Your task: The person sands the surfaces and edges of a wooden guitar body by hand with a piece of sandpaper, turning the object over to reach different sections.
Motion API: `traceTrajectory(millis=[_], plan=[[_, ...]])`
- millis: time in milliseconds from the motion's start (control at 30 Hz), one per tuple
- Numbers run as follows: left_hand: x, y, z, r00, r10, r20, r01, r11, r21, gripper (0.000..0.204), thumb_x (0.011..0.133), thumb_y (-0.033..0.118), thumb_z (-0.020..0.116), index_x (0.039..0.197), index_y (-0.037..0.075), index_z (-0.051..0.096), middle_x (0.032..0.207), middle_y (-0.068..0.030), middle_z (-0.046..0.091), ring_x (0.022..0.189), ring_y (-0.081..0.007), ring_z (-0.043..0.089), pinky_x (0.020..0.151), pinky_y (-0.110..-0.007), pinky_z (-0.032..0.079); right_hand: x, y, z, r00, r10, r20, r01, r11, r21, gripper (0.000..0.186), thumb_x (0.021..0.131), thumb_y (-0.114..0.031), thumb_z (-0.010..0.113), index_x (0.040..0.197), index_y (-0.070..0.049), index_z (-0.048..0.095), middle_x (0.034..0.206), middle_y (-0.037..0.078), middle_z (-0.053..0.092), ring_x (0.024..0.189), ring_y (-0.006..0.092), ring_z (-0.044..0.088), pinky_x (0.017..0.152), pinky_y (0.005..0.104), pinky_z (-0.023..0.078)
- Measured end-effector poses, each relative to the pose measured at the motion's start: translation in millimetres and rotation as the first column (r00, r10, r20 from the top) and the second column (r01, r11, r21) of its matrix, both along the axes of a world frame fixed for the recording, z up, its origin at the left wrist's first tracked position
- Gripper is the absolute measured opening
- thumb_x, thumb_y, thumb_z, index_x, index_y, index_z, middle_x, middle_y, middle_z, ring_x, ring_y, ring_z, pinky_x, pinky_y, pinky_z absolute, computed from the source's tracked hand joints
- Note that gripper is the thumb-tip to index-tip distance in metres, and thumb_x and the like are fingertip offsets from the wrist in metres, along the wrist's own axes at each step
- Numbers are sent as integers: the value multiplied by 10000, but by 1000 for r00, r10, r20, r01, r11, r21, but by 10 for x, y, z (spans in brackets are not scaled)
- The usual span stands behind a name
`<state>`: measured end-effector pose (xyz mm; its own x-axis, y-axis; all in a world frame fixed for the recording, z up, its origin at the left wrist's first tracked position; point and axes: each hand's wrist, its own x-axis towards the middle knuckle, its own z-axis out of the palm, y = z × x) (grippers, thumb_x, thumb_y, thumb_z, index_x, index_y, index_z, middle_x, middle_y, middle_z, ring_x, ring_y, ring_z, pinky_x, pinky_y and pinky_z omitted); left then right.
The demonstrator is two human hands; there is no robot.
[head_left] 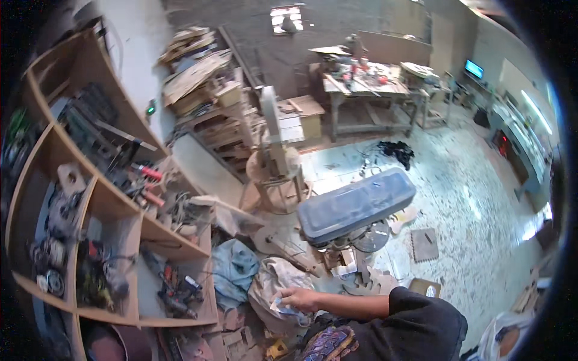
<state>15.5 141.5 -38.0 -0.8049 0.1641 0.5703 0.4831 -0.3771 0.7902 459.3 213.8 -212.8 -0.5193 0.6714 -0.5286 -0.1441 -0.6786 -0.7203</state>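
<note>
Right hand (299, 299) pinching a small pale item (276, 305) before a whitish sack (269, 278), left hand out of view, its state indeterminable, blue sack (233, 271) alongside, tool-filled wooden shelving (143, 231) at left, long dark-blue case (358, 203) beyond.

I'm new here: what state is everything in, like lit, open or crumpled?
Right hand: gripping a small pale item
Screen: lit
Tube light: on
Wooden shelving: open-fronted, loaded with tools
Workbench: cluttered
Blue bundle: crumpled
Pale sack: crumpled
Wood pieces: piled untidily
Long blue case-like thing: can't tell whether it opens
</note>
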Motion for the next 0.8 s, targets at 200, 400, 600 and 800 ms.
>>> traceTrajectory(millis=[200, 400, 600, 800], plan=[[1461, 403, 237, 969, 83, 234, -63, 994, -92, 662, 1061, 343, 531, 1641, 116, 309, 1704, -168, 256, 1528, -374, 296, 1229, -456, 258, 741, -216, -267, 989, -71, 130, 40, 972, 233, 228, 951, -303, 744, 1018, -107, 650, 862, -47, 593, 730, 61, 501, 589, 269, 390], [2062, 976, -975, 933, -348, -86, 276, 850, -448, 583, 1047, 287, 551, 1568, 117, 352, 1634, -185, 306, 1452, -395, 381, 1192, -523, 311, 1633, -447, -984, 956, -231, 178, 203, 966, 162, 586, 934, -602, 643, 1133, -63, 759, 1002, 68, 681, 932, 166, 583, 812, 346, 474], [2851, 1428, -1673, 679, -584, 446, 734, 536, -416, 463, 1018, 201, 570, 1442, 23, 521, 1385, -169, 596, 1240, -318, 584, 1062, -467, 451, 2436, -1160, -1996, 701, -362, 614, 246, 931, 269, 584, 708, -414, 910, 1133, -38, 773, 744, 77, 685, 632, 186, 617, 562, 364, 483], [3520, 1702, -3155, 279, -719, 636, 752, -248, -611, 403, 1013, 193, 638, 1361, -5, 595, 1204, -142, 674, 1074, -247, 662, 906, -361, 511, 2607, -2998, -3483, -44, -268, 962, 761, 616, 206, 405, 832, -351, 718, 990, 19, 768, 1042, 251, 750, 989, 405, 726, 876, 495, 569]])
